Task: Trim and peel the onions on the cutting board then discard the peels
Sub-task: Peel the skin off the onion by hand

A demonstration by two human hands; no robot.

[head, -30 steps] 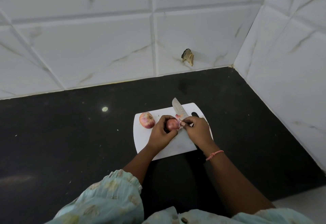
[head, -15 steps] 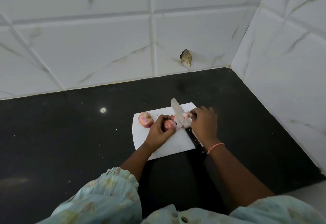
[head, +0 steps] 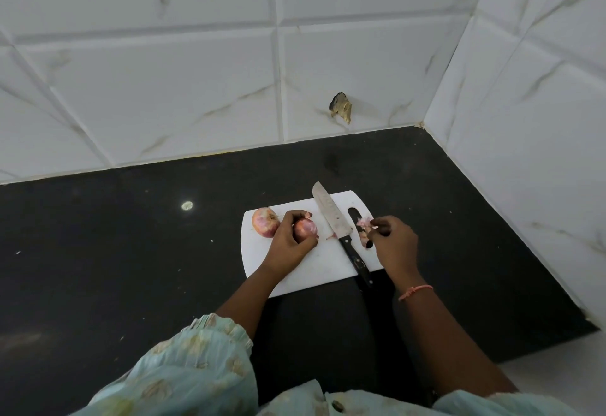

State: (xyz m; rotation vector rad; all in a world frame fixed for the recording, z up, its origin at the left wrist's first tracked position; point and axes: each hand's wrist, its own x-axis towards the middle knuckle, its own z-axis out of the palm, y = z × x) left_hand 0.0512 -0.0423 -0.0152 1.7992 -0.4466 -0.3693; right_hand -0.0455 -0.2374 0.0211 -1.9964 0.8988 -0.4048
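Head view: on the dark desk (head: pixel 131 268) lies a white board (head: pixel 314 271). The left hand (head: pixel 290 241) grips one onion (head: pixel 305 228) at the board's middle; a second onion (head: pixel 264 222) sits just left of it, touching the fingers. The right hand (head: pixel 392 241) pinches a peel (head: pixel 364 222) over the board's right edge. The knife (head: pixel 334 222) lies between the hands, its long axis running near to far, handle toward the person. The right hand is nearer that handle.

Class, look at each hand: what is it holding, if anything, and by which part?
The left hand grips the onion round its near side. The right hand pinches a peel scrap by its edge. The knife lies unheld.
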